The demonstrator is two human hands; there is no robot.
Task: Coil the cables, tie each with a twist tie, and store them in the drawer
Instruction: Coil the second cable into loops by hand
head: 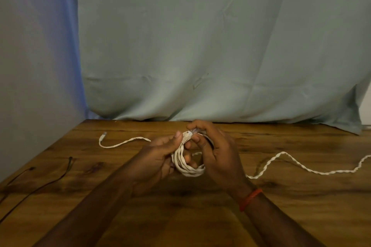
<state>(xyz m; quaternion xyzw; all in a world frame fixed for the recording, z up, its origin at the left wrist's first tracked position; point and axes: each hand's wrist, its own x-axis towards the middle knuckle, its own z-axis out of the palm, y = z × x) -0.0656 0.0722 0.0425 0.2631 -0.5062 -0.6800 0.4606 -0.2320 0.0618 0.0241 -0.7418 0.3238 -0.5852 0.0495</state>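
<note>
A white cable coil (187, 167) of several loops hangs between my hands above the wooden table (281, 206). My left hand (158, 156) grips the coil's left side, thumb up beside the clear plug (187, 135). My right hand (216, 150) wraps the coil's right side and pinches the plug end with its fingertips. A loose twisted white cable tail (301, 166) runs from under my right hand to the right edge. Another white cable stretch (120, 143) with a plug lies to the left. No twist tie or drawer is visible.
A thin black cable (50, 181) lies along the table's left part, running off the left edge. A grey-green cloth (200, 46) hangs behind the table's far edge. A red band (251, 199) circles my right wrist.
</note>
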